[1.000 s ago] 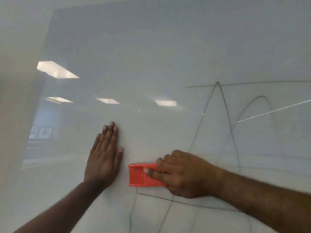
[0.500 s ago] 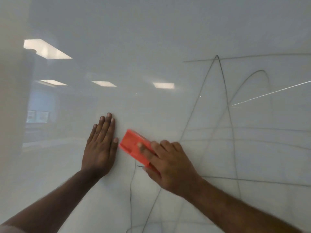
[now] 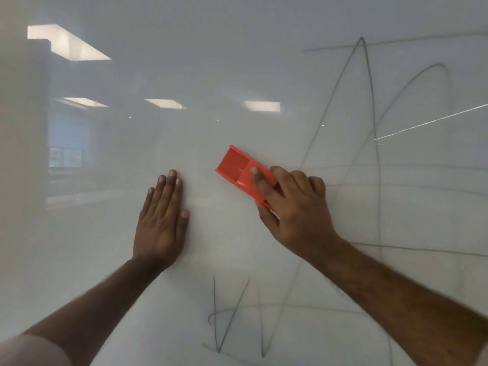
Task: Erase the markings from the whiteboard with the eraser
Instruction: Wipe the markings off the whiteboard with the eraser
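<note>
Your right hand (image 3: 295, 207) is clamped on the red eraser (image 3: 237, 169), long axis slanting up-left on the whiteboard (image 3: 211, 62), the markings (image 3: 369, 107) lying to its right and below; your left hand (image 3: 162, 220) rests flat, fingers spread, holding nothing.

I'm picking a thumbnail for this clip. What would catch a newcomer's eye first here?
The bright orange eraser stands out at the centre of the pale whiteboard, held in the grip of the right hand. The left hand lies flat on the board beside it. Thin grey scribbles cover the right side and the bottom.
</note>
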